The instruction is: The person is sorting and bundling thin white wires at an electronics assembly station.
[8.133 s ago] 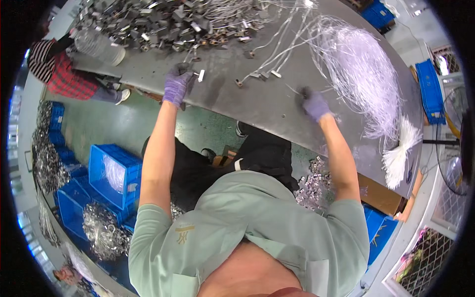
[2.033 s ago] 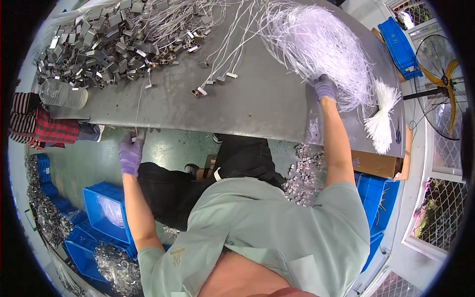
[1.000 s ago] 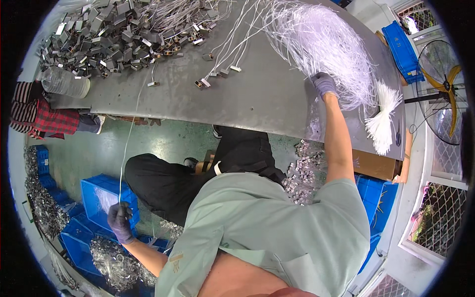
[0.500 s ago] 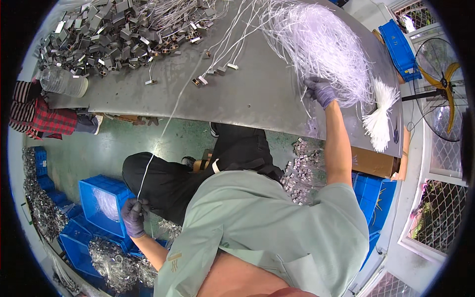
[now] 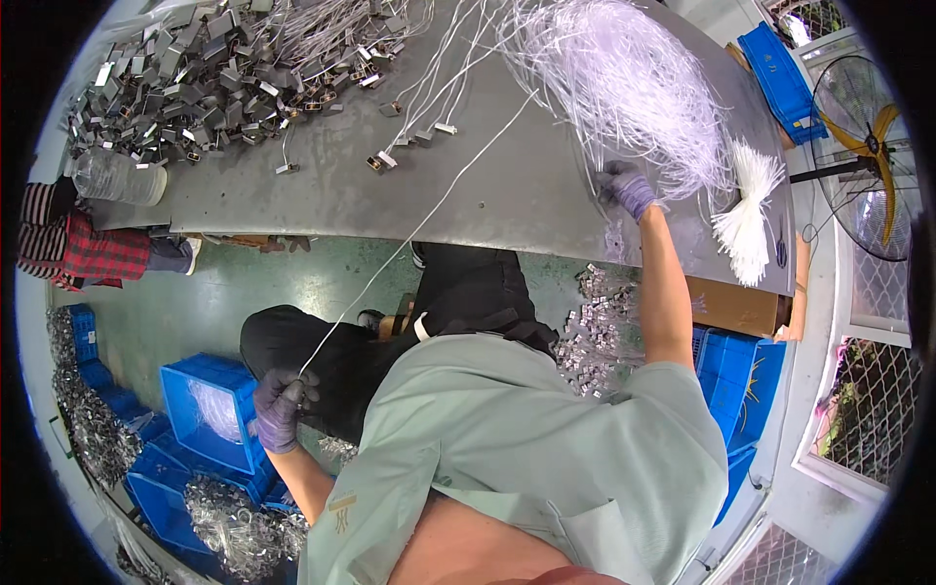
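Observation:
My left hand (image 5: 281, 405), in a purple-grey glove, is closed on the end of a thin white cable (image 5: 395, 255). The cable slants up from it, past my knee and across the front edge of the table (image 5: 322, 200), toward the strands at the far middle. On the right, my gloved right hand (image 5: 629, 187) is at the near edge of a big heap of clear-white strands (image 5: 624, 88). Its fingers are bent together, and what lies in them is too small to make out. Several white cables ending in small connectors (image 5: 378, 162) lie between the two piles.
A large pile of grey connector pieces (image 5: 210, 83) covers the table's far left, beside a clear plastic bottle (image 5: 122, 177). To the right lie a bundle of thin white strips (image 5: 749, 219) and a fan (image 5: 871, 146). Blue crates (image 5: 205, 366) stand at lower left.
The white cable from my left hand has swung right; its far end has shifted from the connectors toward the heap. My left hand has risen a little. My right hand has barely moved.

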`<state>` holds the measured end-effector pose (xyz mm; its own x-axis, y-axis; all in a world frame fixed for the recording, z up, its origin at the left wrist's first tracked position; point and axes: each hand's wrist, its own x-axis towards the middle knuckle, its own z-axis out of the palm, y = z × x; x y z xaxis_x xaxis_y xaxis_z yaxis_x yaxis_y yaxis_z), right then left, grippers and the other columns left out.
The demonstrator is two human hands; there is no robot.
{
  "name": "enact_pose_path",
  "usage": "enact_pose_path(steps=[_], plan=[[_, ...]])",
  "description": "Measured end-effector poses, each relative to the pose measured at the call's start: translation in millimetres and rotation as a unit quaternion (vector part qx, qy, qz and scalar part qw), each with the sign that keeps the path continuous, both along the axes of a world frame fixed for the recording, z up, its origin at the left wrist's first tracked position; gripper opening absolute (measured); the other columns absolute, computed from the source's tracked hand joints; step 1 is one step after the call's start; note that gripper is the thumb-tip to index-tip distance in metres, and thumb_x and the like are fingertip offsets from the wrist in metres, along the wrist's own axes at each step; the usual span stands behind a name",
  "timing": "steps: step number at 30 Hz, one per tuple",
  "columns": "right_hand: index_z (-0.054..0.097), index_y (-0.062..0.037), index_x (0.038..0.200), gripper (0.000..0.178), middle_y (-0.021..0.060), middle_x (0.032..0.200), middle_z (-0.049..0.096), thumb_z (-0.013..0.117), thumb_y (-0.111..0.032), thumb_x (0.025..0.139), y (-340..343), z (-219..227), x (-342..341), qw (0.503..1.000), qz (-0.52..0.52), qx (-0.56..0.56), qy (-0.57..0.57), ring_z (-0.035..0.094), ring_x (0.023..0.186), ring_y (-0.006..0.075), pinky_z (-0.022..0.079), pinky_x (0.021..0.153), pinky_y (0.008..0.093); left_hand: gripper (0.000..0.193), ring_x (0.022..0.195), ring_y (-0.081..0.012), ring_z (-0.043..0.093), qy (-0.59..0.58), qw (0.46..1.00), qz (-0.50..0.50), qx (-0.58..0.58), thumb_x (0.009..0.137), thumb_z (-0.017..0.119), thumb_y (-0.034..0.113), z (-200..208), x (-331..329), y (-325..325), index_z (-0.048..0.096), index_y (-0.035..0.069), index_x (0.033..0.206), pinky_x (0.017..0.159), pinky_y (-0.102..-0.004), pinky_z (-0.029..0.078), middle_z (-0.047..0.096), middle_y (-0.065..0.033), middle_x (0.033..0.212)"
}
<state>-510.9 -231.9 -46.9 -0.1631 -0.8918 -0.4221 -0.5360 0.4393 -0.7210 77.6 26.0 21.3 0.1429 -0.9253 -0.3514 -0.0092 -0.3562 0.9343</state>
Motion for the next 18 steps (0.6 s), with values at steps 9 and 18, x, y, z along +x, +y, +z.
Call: enact_pose_path(steps=[9, 18], plan=[[0.060, 0.0014, 0.097, 0.023, 0.0116, 0.074, 0.065, 0.058, -0.016, 0.082, 32, 6, -23, 0.998, 0.018, 0.016, 0.053, 0.059, 0.050, 0.0169, 0.045, 0.043, 0.0293, 0.028, 0.054, -0.0101, 0.054, 0.002, 0.999, -0.031, -0.030, 0.076, 0.067, 0.030, 3, -17, -12, 0.059, 0.004, 0.082, 0.049, -0.0210, 0.040, 0.064, -0.0083, 0.073], [0.058, 0.0018, 0.104, 0.029, 0.0073, 0.065, 0.062, 0.059, -0.018, 0.084, 77, 22, -19, 0.994, -0.043, 0.097, -0.029, 0.054, 0.044, 0.0136, 0.042, 0.039, 0.0274, 0.032, 0.053, -0.0097, 0.050, 0.029, 0.996, -0.072, -0.045, 0.077, 0.067, 0.032, -4, -20, -19, 0.058, 0.002, 0.083, 0.049, -0.0224, 0.038, 0.062, -0.0095, 0.070]])
